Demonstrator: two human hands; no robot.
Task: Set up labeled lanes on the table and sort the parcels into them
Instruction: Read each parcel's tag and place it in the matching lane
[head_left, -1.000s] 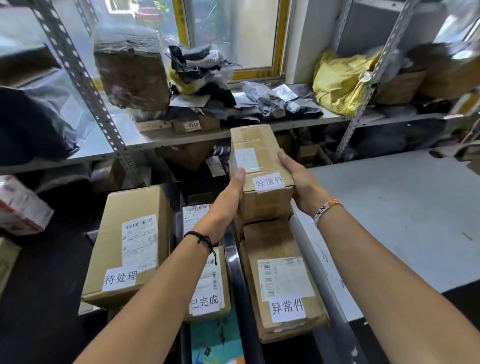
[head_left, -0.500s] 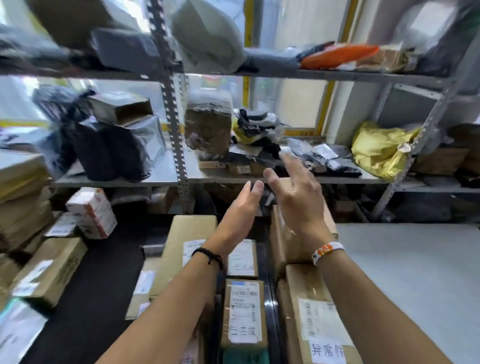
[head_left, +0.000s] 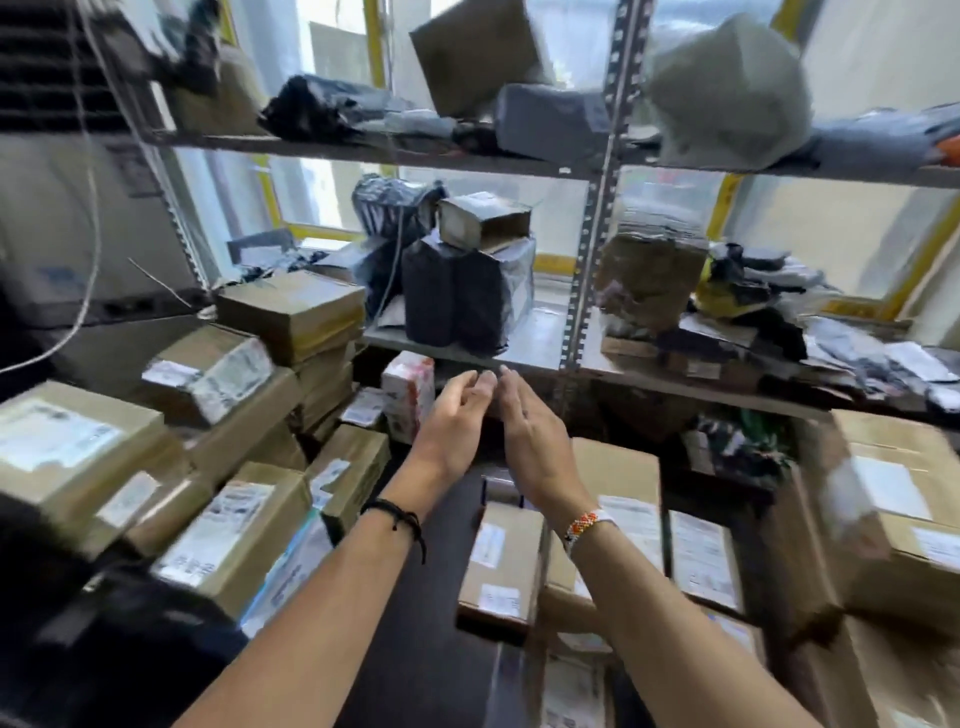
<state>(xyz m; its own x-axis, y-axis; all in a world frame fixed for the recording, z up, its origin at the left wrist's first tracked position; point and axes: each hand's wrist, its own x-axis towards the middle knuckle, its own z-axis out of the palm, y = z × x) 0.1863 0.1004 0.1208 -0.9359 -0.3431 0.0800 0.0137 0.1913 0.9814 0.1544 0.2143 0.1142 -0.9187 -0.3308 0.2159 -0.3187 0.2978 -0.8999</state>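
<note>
Both hands are seen raised with nothing held. The left hand (head_left: 457, 421) and the right hand (head_left: 535, 431) are released, fingers extended and nearly touching at the tips, just below the front edge of the middle shelf (head_left: 519, 358).

A small white and red carton (head_left: 408, 395) stands upright just beyond the left hand, under that shelf edge. Brown cardboard parcels (head_left: 228, 535) with white printed labels are stacked loosely along the left side, their corners tilted at differing angles. A narrow cardboard box (head_left: 498, 561) lies flat below the wrists, beside a larger flat box (head_left: 623, 499) to its right. More labelled cartons (head_left: 904, 509) are piled at the right edge, blurred.

On the middle shelf, glossy black plastic-wrapped bundles (head_left: 462, 296) are set upright, with a small taped box (head_left: 483, 223) resting on top. The perforated metal upright (head_left: 587, 270) is seen right of them. Little open room is left between the stacks; a dark strip (head_left: 431, 649) runs beneath the forearms.
</note>
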